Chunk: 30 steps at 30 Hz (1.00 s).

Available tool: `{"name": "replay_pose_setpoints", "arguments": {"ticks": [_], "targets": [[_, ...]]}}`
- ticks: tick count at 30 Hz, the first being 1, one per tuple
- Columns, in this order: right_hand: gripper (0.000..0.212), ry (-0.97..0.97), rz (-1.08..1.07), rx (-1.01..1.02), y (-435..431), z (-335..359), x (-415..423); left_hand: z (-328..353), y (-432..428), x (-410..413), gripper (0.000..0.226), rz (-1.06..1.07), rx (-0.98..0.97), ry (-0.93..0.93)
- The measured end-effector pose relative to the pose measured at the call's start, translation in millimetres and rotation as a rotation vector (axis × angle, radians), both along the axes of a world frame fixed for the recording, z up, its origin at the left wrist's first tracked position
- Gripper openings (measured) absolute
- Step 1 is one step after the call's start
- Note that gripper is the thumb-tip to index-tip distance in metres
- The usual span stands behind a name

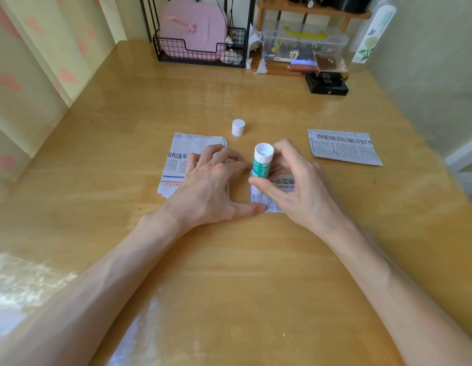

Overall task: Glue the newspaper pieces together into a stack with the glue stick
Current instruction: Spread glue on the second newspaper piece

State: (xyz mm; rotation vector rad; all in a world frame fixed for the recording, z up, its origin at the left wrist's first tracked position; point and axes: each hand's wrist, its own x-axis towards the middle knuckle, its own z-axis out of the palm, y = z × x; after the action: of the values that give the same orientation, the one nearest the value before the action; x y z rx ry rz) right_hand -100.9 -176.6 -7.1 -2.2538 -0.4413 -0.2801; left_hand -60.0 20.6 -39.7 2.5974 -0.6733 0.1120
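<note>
My right hand (295, 188) grips a green and white glue stick (261, 165), held upright with its lower end down on a small newspaper piece (271, 204) at the table's middle. My left hand (211, 188) lies with spread fingers across a stack of newspaper pieces (176, 165), and its thumb presses the near left edge of the small piece. The glue stick's white cap (238, 127) stands apart on the table behind the hands. Another newspaper piece (343, 149) lies flat to the right.
The wooden table (229, 260) has a black wire rack (200, 48) holding a pink case at the back. A clear plastic box (303, 46) and black boxes (327, 84) sit at the back right. Walls close in on both sides.
</note>
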Motion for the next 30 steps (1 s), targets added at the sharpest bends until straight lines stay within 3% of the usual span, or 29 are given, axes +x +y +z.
{"name": "replay_pose_setpoints", "arguments": {"ticks": [4, 13, 23, 30], "targets": [[0.036, -0.009, -0.011, 0.007, 2, 1, 1, 0, 0, 0, 0.089, 0.0, 0.001, 0.0], [0.018, 0.067, 0.043, 0.012, -4, -3, 7, 0, 0, -1, 0.087, -0.009, -0.013, -0.002], [0.037, -0.016, -0.066, 0.018, 3, -2, 11, 0, 0, -1, 0.086, 0.0, -0.027, 0.016], [0.021, 0.042, -0.025, -0.037, 0, -6, 14, 1, -1, 0, 0.094, 0.01, -0.018, 0.026]]}}
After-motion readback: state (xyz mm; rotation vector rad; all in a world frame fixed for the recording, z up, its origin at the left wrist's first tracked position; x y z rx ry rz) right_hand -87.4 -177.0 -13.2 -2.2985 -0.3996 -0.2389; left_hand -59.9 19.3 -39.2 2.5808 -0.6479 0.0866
